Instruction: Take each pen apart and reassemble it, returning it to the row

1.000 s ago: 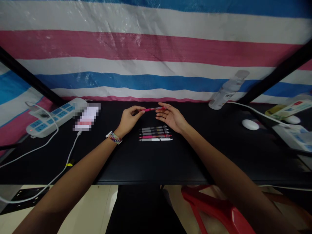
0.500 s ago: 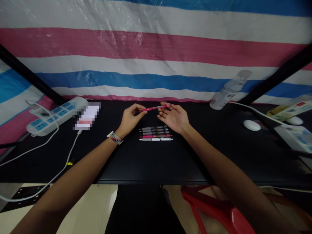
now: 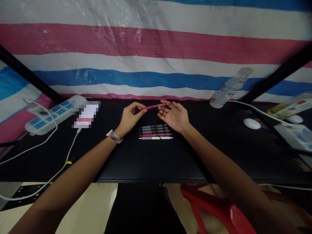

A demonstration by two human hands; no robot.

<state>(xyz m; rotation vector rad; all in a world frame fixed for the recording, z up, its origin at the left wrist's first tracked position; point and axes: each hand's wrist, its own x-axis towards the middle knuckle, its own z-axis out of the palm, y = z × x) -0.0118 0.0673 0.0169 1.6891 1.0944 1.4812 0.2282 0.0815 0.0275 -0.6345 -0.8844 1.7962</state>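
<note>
Nearest me: a red stool (image 3: 219, 208) partly under the front of the black desk (image 3: 151, 165). On the desktop, a short row of pens (image 3: 156, 134) lying side by side, roughly parallel: white-and-grey one closest, a pink-red one next, darker ones behind.

Just beyond the row, both hands, over the desk. Left hand (image 3: 130, 118), patterned band (image 3: 115, 136) at the wrist: thumb and fingertips pinched on the left end of a red pen (image 3: 153, 106). Right hand (image 3: 174, 115): palm turned up, fingers loosely spread; the pen's other end meets it by thumb and forefinger. Whether that thumb presses or merely touches, cannot tell.

Pen location: spanning the gap between the hands, raised off the desk, right end slightly farther back. Middle of barrel bare and looks partly clear.

Handling estimate: light, stiff, probably hard plastic; unlikely to break in ordinary handling. Smooth round barrel may roll or slip under a loose pinch. Best hold, I judge: the coloured section by the left fingers, or mid-barrel for balance; little force needed.

Farther back: clear bottle (image 3: 227, 91) at right, striped sheet (image 3: 146, 45) behind everything.
</note>
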